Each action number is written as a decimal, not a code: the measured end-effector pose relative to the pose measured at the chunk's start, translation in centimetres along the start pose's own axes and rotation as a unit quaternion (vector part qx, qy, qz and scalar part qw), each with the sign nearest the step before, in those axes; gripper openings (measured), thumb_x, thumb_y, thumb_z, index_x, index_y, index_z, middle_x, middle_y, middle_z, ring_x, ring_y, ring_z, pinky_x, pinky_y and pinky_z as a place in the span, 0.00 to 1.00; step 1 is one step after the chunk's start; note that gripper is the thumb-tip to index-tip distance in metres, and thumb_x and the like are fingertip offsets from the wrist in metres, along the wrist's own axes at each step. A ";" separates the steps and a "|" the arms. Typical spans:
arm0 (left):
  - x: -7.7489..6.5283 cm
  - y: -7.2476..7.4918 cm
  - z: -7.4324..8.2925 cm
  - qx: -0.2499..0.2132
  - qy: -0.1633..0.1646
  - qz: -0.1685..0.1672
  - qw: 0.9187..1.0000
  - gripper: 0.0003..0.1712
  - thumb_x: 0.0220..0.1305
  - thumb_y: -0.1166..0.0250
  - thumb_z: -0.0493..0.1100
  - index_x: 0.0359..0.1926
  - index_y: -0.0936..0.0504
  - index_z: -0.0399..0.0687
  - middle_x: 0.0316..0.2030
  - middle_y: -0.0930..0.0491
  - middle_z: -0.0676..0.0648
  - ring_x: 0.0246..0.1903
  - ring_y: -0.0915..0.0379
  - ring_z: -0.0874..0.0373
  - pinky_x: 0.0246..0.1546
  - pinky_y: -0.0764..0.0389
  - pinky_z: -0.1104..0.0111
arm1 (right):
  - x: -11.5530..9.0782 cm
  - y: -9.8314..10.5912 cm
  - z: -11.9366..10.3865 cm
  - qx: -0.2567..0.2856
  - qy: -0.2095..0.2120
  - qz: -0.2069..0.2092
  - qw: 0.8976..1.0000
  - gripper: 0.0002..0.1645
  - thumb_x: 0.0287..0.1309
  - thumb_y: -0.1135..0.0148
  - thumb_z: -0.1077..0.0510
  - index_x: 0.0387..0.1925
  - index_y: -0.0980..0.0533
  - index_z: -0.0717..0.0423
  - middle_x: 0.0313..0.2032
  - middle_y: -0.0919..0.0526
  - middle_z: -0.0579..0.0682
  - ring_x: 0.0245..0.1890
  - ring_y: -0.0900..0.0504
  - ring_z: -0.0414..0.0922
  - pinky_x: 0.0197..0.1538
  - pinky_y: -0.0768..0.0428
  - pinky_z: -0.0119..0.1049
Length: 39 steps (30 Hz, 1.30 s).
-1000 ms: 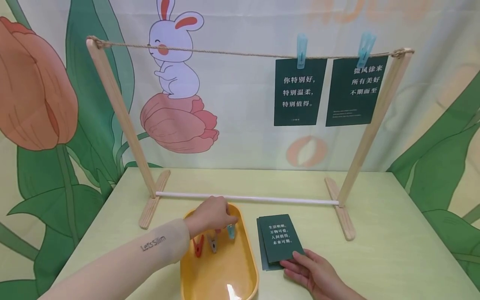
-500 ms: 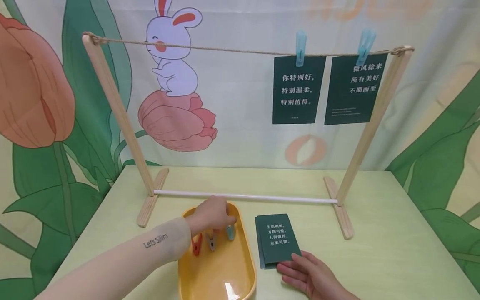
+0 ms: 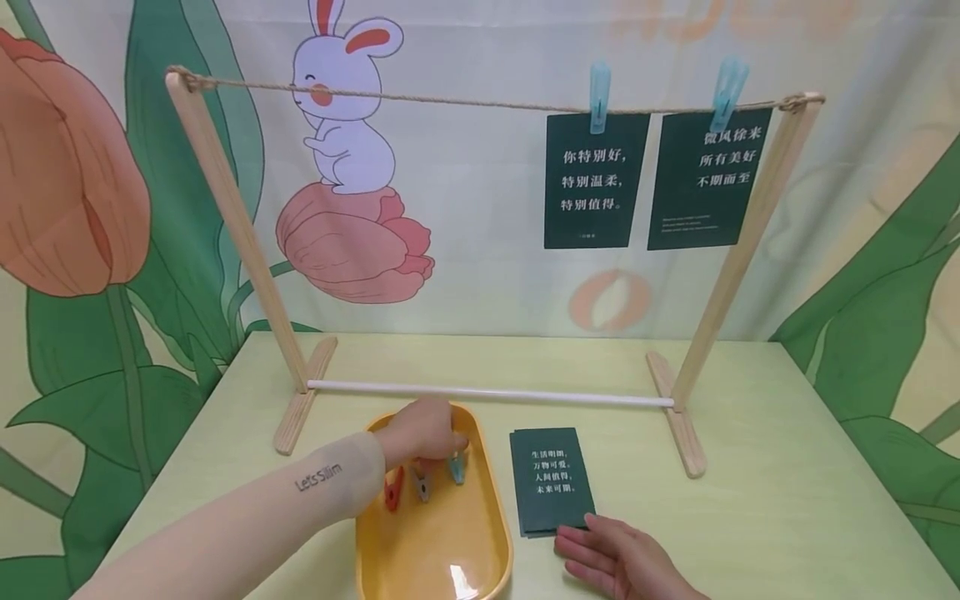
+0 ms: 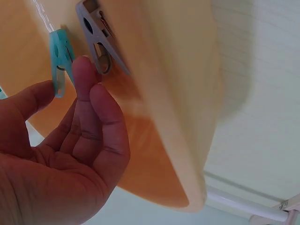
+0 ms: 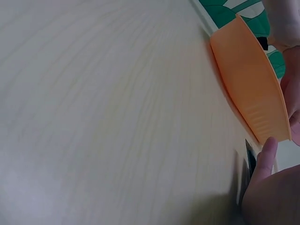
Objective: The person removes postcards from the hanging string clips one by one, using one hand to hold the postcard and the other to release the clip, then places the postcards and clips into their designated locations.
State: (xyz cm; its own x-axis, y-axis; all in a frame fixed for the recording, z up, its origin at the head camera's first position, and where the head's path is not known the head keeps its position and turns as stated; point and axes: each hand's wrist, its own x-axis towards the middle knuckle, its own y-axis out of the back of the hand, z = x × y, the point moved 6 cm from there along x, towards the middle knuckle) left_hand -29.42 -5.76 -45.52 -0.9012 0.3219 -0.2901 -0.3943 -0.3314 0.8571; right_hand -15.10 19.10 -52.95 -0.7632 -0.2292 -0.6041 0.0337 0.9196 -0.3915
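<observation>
Inside a yellow tray [image 3: 427, 554], my left hand [image 3: 422, 429] pinches a light-blue clothespin [image 4: 61, 51] by its handles, between thumb and forefinger. Beside it lie a grey clothespin [image 4: 97, 35] and a red clothespin [image 3: 393, 490]. The back of the hand covers the tray's far end in the head view. A small stack of dark green cards [image 3: 553, 475] with white printed characters lies right of the tray. My right hand [image 3: 626, 557] rests at the stack's near right corner, fingers extended and thumb along the card's edge.
A wooden stand [image 3: 247, 242] with a white crossbar [image 3: 487, 393] rises behind the tray. Along its twine [image 3: 450, 102], two blue clothespins hold up two green cards [image 3: 596, 221] at the right. A printed curtain [image 3: 480, 275] hangs behind.
The top card has swung into line with the stack, and my right hand has eased off it slightly. My left hand stays in the tray, the blue clothespin shifting slightly toward me.
</observation>
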 end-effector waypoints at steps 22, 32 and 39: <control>-0.4 1.0 0.5 0.013 0.001 -0.037 0.999 0.21 0.62 0.39 0.46 0.15 0.28 0.41 0.11 0.26 0.44 0.13 0.25 0.52 0.13 0.29 0.70 | -1.9 0.3 -0.7 0.037 -0.038 -0.013 0.998 0.30 0.72 0.55 0.47 0.60 0.45 0.67 0.49 0.25 0.62 0.52 0.26 0.54 0.54 0.30 0.42; -1.1 3.0 1.6 0.035 -0.043 -0.011 0.998 0.23 0.61 0.40 0.48 0.14 0.24 0.39 0.10 0.27 0.48 0.06 0.33 0.61 0.13 0.33 0.72 | -2.0 0.1 -2.0 0.043 0.006 -0.028 0.999 0.44 0.68 0.49 0.45 0.67 0.60 0.66 0.53 0.28 0.63 0.54 0.28 0.55 0.55 0.31 0.43; -1.5 4.2 2.5 0.016 -0.052 -0.007 0.999 0.21 0.62 0.38 0.50 0.17 0.23 0.41 0.12 0.26 0.50 0.11 0.28 0.60 0.18 0.28 0.70 | -1.8 -0.9 -3.4 0.012 0.048 -0.081 0.996 0.44 0.66 0.47 0.43 0.66 0.55 0.67 0.58 0.32 0.62 0.58 0.32 0.54 0.56 0.33 0.42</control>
State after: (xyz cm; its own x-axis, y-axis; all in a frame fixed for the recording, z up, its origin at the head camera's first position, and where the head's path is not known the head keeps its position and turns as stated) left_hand -29.31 -5.38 -40.40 -0.8715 0.4166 -0.2586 -0.3995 -0.2976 0.8671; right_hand -15.99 19.78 -49.14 -0.8176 -0.3407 -0.4642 -0.0795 0.8652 -0.4950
